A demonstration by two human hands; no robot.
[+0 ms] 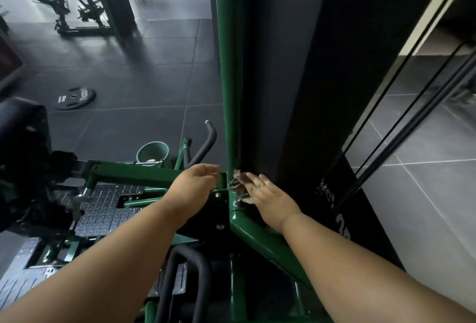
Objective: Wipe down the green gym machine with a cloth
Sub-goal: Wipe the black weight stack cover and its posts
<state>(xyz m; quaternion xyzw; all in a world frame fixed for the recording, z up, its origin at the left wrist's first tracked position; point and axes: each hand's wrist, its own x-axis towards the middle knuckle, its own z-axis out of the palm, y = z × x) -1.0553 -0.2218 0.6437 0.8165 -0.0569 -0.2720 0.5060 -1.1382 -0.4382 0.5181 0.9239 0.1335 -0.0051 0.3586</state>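
The green gym machine's upright post [230,91] rises through the middle of the view, with a green crossbar [134,172] running left from its base. My right hand [265,194] presses a small dark cloth [238,181] against the foot of the post, fingers spread over it. My left hand [195,183] reaches toward the joint where the crossbar meets the post, fingers loosely curled, holding nothing that I can see. A black shroud [296,91] stands right behind the post.
A green bucket [152,152] stands on the dark floor beyond the crossbar. A black weight plate [76,98] lies further left. Checker-plate footrests [103,209], black padded handles [203,145] and black cables [401,127] surround my arms. Another machine [85,1] stands far back.
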